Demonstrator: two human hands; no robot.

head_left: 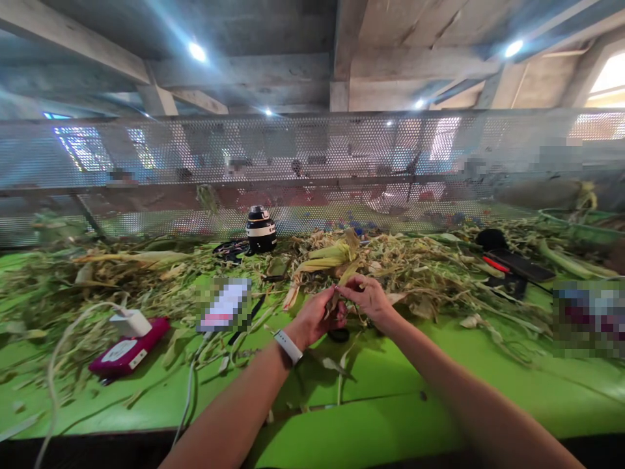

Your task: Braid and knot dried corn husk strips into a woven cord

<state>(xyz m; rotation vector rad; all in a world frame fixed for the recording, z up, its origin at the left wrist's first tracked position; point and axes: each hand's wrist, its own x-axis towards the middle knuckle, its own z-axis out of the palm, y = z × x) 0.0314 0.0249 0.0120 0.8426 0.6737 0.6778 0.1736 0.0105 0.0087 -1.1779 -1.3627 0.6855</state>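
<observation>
My left hand (319,317), with a white band on its wrist, is closed, its fingers curled around part of a dried corn husk (347,273). Close beside it, my right hand (365,298) pinches the same pale yellow-green husk between thumb and fingertips. The two hands meet at the fingertips, low over the green table (390,391). Just beyond them lies a bundle of yellowish corn husks (325,257). A dark ring-shaped thing (338,335) sits on the table under my hands. What lies inside my left palm is hidden.
Heaps of dry husks (430,280) cover the table's back. A black bottle (261,229) stands there, before a perforated metal screen (303,163). To the left are a phone (224,305) on a cable and a magenta power strip (129,352) with a white charger (131,323).
</observation>
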